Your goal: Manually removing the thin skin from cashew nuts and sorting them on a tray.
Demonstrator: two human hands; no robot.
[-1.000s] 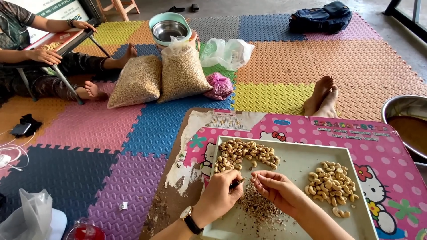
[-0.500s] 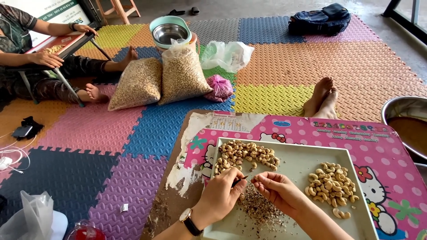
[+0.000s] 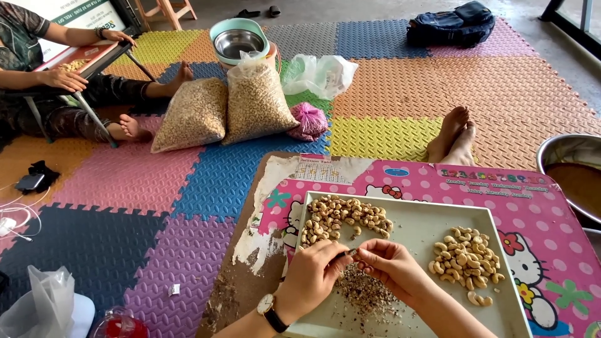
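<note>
Your left hand (image 3: 311, 276), with a wristwatch on its wrist, and your right hand (image 3: 389, 266) meet over the shallow pale-grey metal tray (image 3: 413, 228), fingertips pinched together on a small dark blade and one nut (image 3: 352, 253) between them. Under your hands lies a scatter of brown skin flakes (image 3: 366, 292). A heap of unpeeled brownish cashew nuts (image 3: 344, 216) sits at the tray's far left; a pile of pale peeled cashews (image 3: 464, 258) lies to the right. The tray rests on a pink cartoon-printed low table (image 3: 532, 206).
</note>
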